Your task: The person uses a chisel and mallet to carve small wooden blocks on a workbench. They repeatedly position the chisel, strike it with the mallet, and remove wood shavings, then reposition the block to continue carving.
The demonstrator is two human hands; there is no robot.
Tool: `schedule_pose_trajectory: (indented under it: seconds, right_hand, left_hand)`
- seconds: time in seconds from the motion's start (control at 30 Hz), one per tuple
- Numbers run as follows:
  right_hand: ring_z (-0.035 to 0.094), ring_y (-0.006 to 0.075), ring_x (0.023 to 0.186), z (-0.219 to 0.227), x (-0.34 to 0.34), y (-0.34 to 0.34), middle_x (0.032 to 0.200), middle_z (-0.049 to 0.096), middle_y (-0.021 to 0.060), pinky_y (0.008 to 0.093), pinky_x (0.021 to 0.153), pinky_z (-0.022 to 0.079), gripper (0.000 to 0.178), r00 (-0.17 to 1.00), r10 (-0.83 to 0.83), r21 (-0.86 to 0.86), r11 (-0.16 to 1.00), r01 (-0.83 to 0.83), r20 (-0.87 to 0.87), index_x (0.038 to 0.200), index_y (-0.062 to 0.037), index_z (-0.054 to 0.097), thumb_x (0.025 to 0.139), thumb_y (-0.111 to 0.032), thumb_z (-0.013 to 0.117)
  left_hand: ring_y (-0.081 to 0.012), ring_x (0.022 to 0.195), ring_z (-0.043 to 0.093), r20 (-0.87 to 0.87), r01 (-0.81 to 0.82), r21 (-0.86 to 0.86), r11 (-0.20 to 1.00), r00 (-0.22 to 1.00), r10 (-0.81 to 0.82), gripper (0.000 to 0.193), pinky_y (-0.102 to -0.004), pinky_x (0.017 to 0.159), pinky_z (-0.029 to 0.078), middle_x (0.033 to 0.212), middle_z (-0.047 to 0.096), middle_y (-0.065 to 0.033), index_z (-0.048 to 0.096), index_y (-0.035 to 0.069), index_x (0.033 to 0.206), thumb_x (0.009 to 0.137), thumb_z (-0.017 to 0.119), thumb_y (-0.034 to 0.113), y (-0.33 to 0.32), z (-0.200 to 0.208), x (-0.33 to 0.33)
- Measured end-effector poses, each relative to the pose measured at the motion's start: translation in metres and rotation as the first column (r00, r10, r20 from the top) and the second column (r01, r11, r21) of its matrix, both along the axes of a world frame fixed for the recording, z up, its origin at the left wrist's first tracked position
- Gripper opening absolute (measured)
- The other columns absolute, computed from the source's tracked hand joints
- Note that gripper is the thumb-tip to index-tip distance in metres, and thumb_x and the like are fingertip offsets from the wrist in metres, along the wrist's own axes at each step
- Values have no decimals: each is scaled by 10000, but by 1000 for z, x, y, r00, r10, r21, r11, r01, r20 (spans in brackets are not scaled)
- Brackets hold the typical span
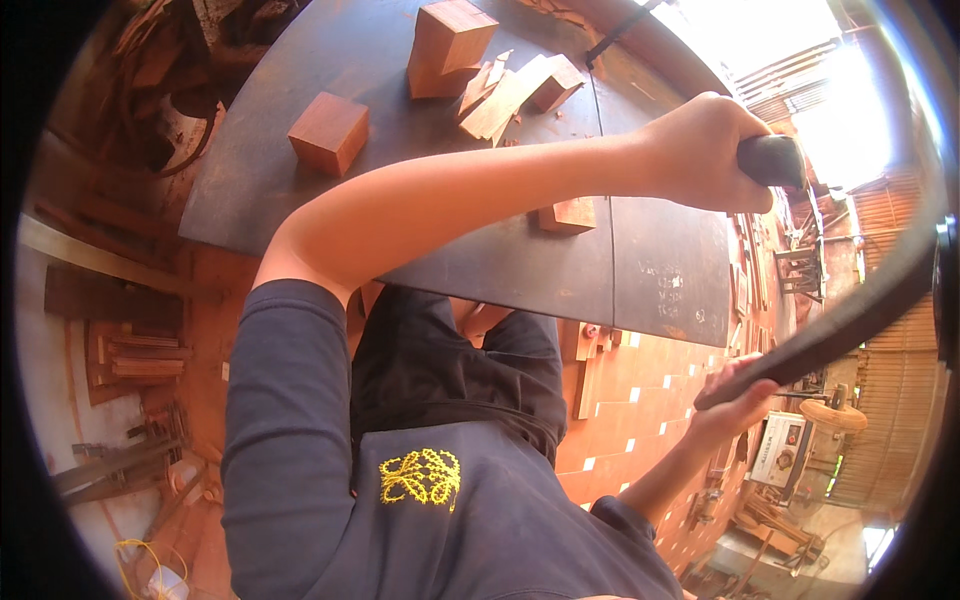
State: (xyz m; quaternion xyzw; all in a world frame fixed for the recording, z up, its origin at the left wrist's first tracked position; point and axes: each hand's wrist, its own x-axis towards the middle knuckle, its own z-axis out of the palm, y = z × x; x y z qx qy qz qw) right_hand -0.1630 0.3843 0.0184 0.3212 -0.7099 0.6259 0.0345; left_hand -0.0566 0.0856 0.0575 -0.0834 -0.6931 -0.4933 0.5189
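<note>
My left arm reaches across to the right above a dark table. My left hand (pixel 712 152) is closed in a fist around a black rounded handle (pixel 772 161); only its blunt end sticks out. Lower down on the right, my right hand (pixel 742 400) is raised with its fingers around the lower end of a long dark curved strip (pixel 840 318). The strip runs up to the right edge, close to the camera, and its kind is unclear. Whether the handle and the strip belong together is not visible.
On the dark table (pixel 660 290) stand a tall reddish wood block (pixel 450 50), a smaller block (pixel 329 134), wood offcuts (pixel 508 97) and another block (pixel 568 216) partly behind my left forearm. A white machine (pixel 780 455) and stacked timber (pixel 145 360) stand around the workshop.
</note>
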Motion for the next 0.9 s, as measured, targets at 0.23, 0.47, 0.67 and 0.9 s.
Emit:
schedule_pose_trajectory:
  seconds: [0.23, 0.47, 0.67, 0.9]
  right_hand:
    - [389, 90, 547, 39, -2, 1, 712, 419, 13, 208, 491, 305, 834, 998, 53, -277, 960, -45, 20, 956, -71, 494, 837, -895, 447]
    - [397, 95, 536, 37, 20, -15, 704, 447, 24, 217, 487, 316, 885, 996, 16, -254, 967, 6, 85, 1000, -65, 500, 795, -925, 460]
    - [449, 59, 500, 10, 17, -18, 630, 484, 2, 225, 442, 321, 706, 968, 74, 316, 949, 6, -240, 915, 14, 570, 945, -692, 561]
    - [474, 84, 492, 3, 13, -10, 642, 499, 35, 224, 427, 346, 860, 993, 82, 211, 975, -63, -81, 968, 44, 555, 865, -810, 534]
  left_hand:
    - [-200, 672, 689, 5, -24, 22, 999, 1000, 23, 319, -327, 682, 559, 778, 737, -129, 794, 81, 1004, 718, 787, 222, -7, -2, 0]
    - [-105, 677, 588, 25, -11, 27, 1000, 1000, 10, 236, -300, 656, 493, 729, 674, -50, 721, -16, 918, 756, 785, 143, -6, -2, 0]
    - [-88, 660, 574, 97, -2, 30, 1000, 995, -1, 230, -285, 644, 488, 739, 670, -24, 728, -12, 934, 752, 785, 117, -6, -1, 0]
    - [-116, 657, 627, 31, 32, 46, 998, 999, -33, 235, -310, 628, 515, 730, 693, -59, 738, 9, 915, 729, 783, 144, -7, -2, -3]
